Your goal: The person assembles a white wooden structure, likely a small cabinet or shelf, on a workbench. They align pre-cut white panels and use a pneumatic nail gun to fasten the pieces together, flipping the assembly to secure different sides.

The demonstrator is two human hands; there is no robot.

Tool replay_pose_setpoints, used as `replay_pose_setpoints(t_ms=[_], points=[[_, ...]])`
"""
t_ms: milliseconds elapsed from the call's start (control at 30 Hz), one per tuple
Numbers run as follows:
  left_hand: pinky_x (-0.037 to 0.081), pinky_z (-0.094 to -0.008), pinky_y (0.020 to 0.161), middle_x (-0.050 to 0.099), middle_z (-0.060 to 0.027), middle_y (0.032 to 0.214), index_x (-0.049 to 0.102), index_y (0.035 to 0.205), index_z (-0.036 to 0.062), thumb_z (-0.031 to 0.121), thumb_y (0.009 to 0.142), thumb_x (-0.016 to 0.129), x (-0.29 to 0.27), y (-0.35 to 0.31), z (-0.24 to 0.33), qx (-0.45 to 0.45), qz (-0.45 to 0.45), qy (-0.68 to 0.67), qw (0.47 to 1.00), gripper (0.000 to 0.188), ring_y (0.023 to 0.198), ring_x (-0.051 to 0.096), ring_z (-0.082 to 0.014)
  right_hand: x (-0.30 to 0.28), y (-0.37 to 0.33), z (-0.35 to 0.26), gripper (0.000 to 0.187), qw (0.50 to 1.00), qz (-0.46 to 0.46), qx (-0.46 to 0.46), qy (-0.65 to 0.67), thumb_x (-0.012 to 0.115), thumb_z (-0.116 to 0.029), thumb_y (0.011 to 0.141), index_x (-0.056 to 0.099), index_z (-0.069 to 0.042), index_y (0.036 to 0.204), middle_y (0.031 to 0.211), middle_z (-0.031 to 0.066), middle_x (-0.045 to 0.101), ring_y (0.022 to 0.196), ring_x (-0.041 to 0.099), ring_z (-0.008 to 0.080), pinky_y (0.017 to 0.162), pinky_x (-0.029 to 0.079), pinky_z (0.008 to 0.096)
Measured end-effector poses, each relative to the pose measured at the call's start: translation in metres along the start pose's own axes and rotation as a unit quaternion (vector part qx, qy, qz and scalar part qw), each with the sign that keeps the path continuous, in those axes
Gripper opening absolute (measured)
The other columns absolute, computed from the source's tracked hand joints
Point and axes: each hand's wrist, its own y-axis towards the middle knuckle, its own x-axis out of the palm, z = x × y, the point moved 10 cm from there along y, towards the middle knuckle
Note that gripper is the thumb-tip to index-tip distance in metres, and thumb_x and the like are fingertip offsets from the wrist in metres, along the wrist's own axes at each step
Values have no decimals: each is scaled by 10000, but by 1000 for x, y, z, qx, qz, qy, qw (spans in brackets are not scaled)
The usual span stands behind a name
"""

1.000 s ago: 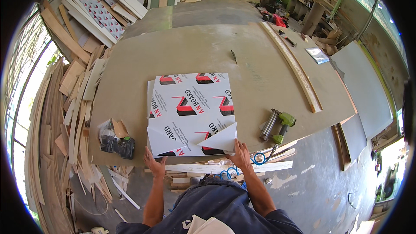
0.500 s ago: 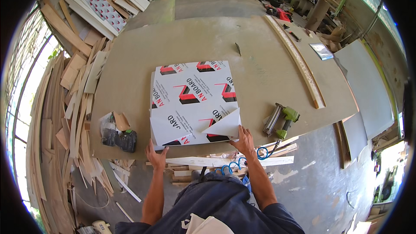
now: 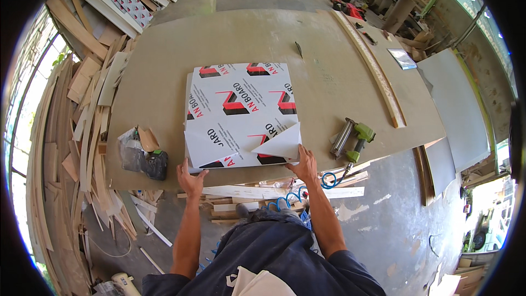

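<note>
A square stack of panels (image 3: 241,111), its top covered in white protective film with red and black print, lies on the large worktable near its front edge. Both near corners of the film are peeled back, baring small folded white flaps (image 3: 280,141). My left hand (image 3: 191,180) grips the near left corner, thumb along the front edge and fingers up the side. At the near right corner my right hand (image 3: 304,165) holds the stack the same way, beside the folded flap. The undersides of my fingertips are hidden.
On the tan worktable (image 3: 148,71), a green nail gun (image 3: 356,141) with a blue coiled hose (image 3: 287,200) lies to the right, a cordless tool (image 3: 156,164) to the left. A long wooden strip (image 3: 372,71) runs along the right side. Scrap boards (image 3: 87,131) lean at the left.
The whole scene sits slightly higher in the picture as the view shifts. My hands keep their grip on the stack's near corners, and nothing on the table has visibly moved.
</note>
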Motion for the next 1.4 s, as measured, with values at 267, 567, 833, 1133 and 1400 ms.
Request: replay_pose_setpoints(t_ms=[267,567,833,1133,1400], points=[[496,-485,895,597,-168,1171,578,1272,56,136,502,1006,0,17,-3,-2,-3,-19,1000,884,1081,597,-404,7,-2,-2,920,1000,3,21,10,979,-292,582,563,48,1329,1229,211,693,1137,645,404,1003,497,459],[501,-486,900,604,-164,1183,570,1193,63,136,459,1022,9,46,-19,-4,-24,-19,1000,866,1085,600,-400,19,-15,-7,872,998,54,-1,19,972,-356,608,593,60,1274,1196,229,697,1130,648,409,977,512,483],[463,-497,978,555,-190,1272,520,1255,66,120,496,1006,22,70,-32,-38,-41,29,998,903,1184,543,-414,24,-18,-20,853,997,70,-23,28,953,-360,645,580,66,1282,1159,235,695,1091,662,411,948,525,491],[332,-565,1117,484,-237,1364,427,1418,-6,108,677,861,27,-5,93,3,105,35,994,866,1312,416,-455,15,-3,36,569,934,-129,39,332,867,-152,785,641,74,1255,1072,234,750,941,757,295,840,617,369],[253,-619,1184,316,-253,1561,402,1521,86,628,528,952,155,-44,211,40,-218,107,969,1258,1494,227,-454,24,15,82,530,915,-210,24,343,834,-182,835,649,99,1244,1099,236,748,917,759,260,814,613,366]])
